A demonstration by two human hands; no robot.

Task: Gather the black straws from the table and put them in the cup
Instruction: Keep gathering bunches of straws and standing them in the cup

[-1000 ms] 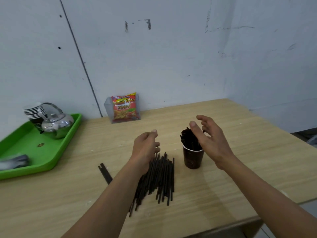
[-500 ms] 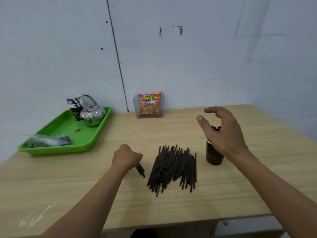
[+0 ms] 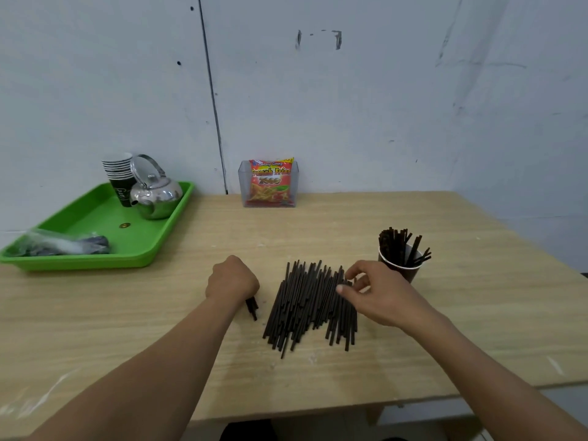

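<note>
A pile of several black straws [image 3: 305, 303] lies spread on the wooden table [image 3: 318, 230] in front of me. My left hand [image 3: 231, 280] is curled into a fist left of the pile and grips a few black straws [image 3: 252, 307], whose ends stick out below it. My right hand [image 3: 377, 291] rests on the right side of the pile, thumb and fingers pinching straws near their top ends. A dark paper cup [image 3: 401, 265] stands just beyond my right hand, with several straws upright in it.
A green tray [image 3: 105, 227] at the far left holds a steel kettle [image 3: 156, 194], a stack of paper cups [image 3: 119, 176] and a plastic bag [image 3: 60, 245]. A clear holder with a snack packet [image 3: 269, 183] stands against the wall. The table's front edge runs close below the pile.
My right hand came down from beside the cup onto the right side of the pile. My left hand stays closed on its few straws, left of the pile.
</note>
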